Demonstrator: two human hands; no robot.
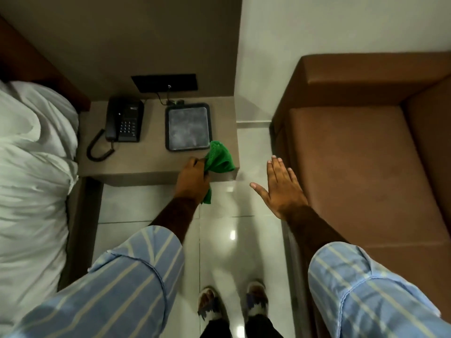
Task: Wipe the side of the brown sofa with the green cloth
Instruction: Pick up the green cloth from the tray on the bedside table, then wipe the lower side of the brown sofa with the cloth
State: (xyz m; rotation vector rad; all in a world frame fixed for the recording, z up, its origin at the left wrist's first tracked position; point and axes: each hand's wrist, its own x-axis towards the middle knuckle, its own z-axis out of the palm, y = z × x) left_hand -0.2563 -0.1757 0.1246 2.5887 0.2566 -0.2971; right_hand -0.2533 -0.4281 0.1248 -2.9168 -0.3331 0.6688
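Note:
The green cloth [218, 161] is bunched in my left hand [192, 180], which is closed around it at the front right corner of the bedside table [151, 162]. Part of the cloth rests on the table top and a tail hangs below my fist. The brown sofa [361, 172] fills the right side, its left side panel [280, 142] facing the floor gap. My right hand [280, 189] hovers flat with fingers spread, just left of the sofa's seat edge, holding nothing.
On the table stand a black telephone [124, 120] with a coiled cord and a black tray [187, 126]. A bed with white linen [31, 167] lies at the left. Glossy floor tiles [234, 240] run between table and sofa; my feet [231, 303] stand there.

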